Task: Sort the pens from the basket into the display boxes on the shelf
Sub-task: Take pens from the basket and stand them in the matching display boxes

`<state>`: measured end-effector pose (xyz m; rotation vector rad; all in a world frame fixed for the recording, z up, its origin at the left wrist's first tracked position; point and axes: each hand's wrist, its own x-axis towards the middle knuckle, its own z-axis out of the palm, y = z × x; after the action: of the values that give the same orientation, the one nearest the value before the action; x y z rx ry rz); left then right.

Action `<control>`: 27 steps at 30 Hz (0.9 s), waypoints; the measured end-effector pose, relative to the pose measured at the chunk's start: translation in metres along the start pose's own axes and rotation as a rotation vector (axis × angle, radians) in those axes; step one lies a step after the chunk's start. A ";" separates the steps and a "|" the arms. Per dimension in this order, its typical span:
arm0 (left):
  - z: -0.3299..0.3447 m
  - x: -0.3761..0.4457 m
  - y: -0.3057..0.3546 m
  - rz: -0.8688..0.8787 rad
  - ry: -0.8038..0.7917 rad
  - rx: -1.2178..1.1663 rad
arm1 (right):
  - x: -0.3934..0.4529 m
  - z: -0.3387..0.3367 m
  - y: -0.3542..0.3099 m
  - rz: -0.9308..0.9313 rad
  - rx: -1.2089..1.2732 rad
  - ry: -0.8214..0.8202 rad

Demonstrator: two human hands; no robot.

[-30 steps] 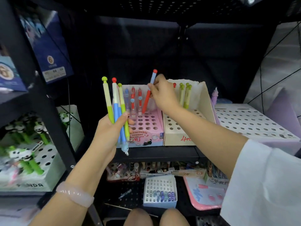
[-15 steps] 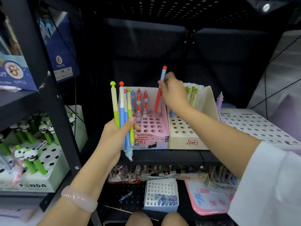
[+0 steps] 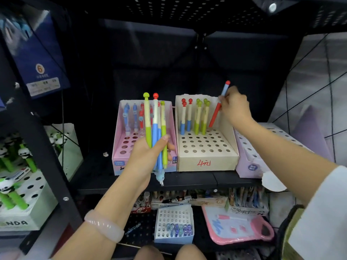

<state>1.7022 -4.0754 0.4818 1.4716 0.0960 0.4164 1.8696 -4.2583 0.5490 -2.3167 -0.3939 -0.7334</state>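
My right hand (image 3: 235, 107) pinches the red pen (image 3: 217, 109), long axis tilted, cap up-right and tip down-left over the beige box (image 3: 206, 158), moved right from the pink box (image 3: 117, 147); left hand (image 3: 148, 154) grips the pen bundle (image 3: 155, 132) upright.

Dim black metal shelving (image 3: 180, 182), perforated panel (image 3: 187, 10) overhead, one small light (image 3: 272, 7).

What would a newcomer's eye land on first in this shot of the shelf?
Probably the fan of bright pens gripped upright in the left hand, in front of the pink box. Next, the right hand pinching a red pen, tilted, its tip over the back of the beige box, beside the pens already standing there.
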 end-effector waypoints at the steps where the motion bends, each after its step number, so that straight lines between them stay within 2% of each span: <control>1: 0.003 0.000 0.000 0.003 -0.009 0.004 | 0.000 0.002 0.001 0.006 -0.012 -0.030; 4: 0.009 0.000 0.000 -0.005 -0.030 -0.005 | -0.002 0.009 0.002 0.007 -0.079 -0.101; 10: 0.012 -0.001 -0.002 -0.022 -0.032 -0.004 | -0.005 0.025 -0.005 0.065 -0.530 -0.374; 12: 0.013 -0.001 -0.002 -0.029 -0.030 0.002 | -0.005 0.022 -0.008 0.098 -0.585 -0.374; 14: 0.013 -0.001 -0.002 -0.036 -0.037 -0.005 | -0.005 0.017 -0.007 0.086 -0.463 -0.216; 16: 0.015 0.000 -0.002 -0.032 -0.048 -0.014 | -0.013 0.011 -0.012 -0.002 -0.207 -0.044; 17: 0.017 0.000 -0.002 -0.027 -0.056 -0.015 | -0.019 0.008 -0.019 -0.036 -0.054 -0.041; 20: 0.023 0.000 -0.003 -0.023 -0.090 -0.025 | -0.040 0.005 -0.045 -0.034 0.311 -0.297; 23: 0.031 0.001 -0.003 -0.031 -0.109 -0.046 | -0.054 0.007 -0.056 0.050 0.500 -0.635; 25: 0.035 0.001 -0.004 -0.036 -0.110 -0.047 | -0.054 0.006 -0.056 0.067 0.537 -0.706; 27: 0.037 0.000 -0.005 -0.035 -0.110 -0.042 | -0.049 0.003 -0.056 0.096 0.598 -0.643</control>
<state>1.7151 -4.1099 0.4813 1.4461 0.0256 0.3066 1.8062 -4.2198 0.5462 -1.9148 -0.6705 0.1945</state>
